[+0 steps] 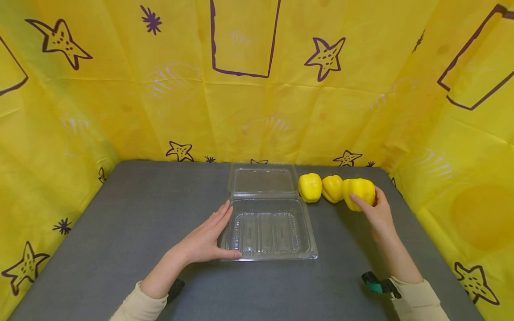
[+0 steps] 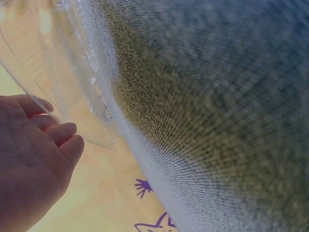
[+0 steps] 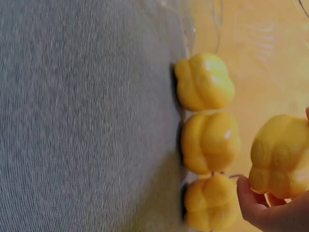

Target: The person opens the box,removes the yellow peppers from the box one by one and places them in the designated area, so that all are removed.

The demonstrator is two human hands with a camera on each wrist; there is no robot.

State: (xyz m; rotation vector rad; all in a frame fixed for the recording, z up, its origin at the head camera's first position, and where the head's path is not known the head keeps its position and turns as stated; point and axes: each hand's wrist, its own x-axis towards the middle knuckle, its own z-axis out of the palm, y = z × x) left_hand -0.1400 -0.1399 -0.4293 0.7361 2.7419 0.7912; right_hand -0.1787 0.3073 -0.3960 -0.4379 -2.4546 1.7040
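In the head view, my right hand (image 1: 379, 214) grips a yellow bell pepper (image 1: 359, 192), thumb on its near side. The right wrist view shows this held bell pepper (image 3: 280, 157) raised off the table, beside three more standing in a row: one pepper (image 3: 205, 82), a middle pepper (image 3: 211, 142) and a lower pepper (image 3: 211, 203). The head view shows two of the row plainly; the held pepper covers the third. My left hand (image 1: 205, 236) rests with extended fingers along the left side of a clear plastic clamshell container (image 1: 267, 256), thumb at its front left corner.
The container's hinged lid (image 1: 263, 180) lies folded back toward the yellow patterned curtain (image 1: 257, 111). Grey cloth covers the table (image 1: 132, 214), which the curtain borders at the back and both sides. A dark wrist strap (image 1: 379, 284) sits at my right cuff.
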